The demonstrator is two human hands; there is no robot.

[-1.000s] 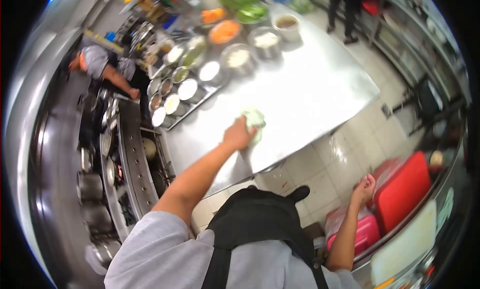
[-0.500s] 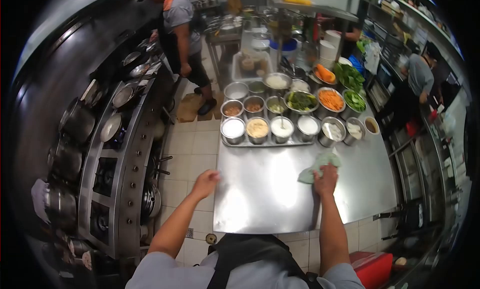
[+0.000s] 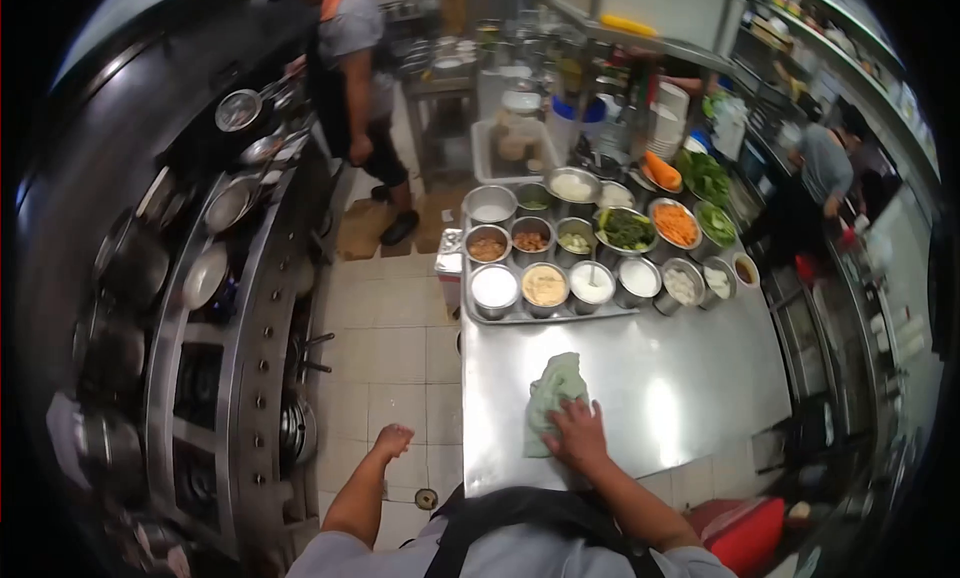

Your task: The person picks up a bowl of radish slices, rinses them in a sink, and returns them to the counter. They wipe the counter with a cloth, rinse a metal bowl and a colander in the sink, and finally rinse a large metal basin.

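My right hand (image 3: 580, 433) presses down on a pale green cloth (image 3: 555, 388), its fingers spread over the cloth's lower right part. Crumpled and stretched out, the cloth lies on the bare steel tabletop (image 3: 620, 378) near the front left edge. My left hand (image 3: 393, 440) hangs in the air left of the table, above the tiled floor, fingers curled in with nothing visible in them. Beyond the cloth, a metal tray (image 3: 560, 316) bears several steel containers, including one of tan paste (image 3: 544, 286) and one of white contents with a spoon (image 3: 592, 282).
A stove (image 3: 250, 378) runs along the left, a pan (image 3: 206, 276) over a lit burner. One person (image 3: 360, 88) stands by it; another (image 3: 825, 163) works at the right. Shredded carrot (image 3: 675, 224) and leafy greens (image 3: 704, 178) sit at the table's back right. A red box (image 3: 740, 533) is low at right.
My right hand has swept the cloth left and toward me across the tabletop. My left hand has dropped lower and closer to my body. The camera view has shifted too.
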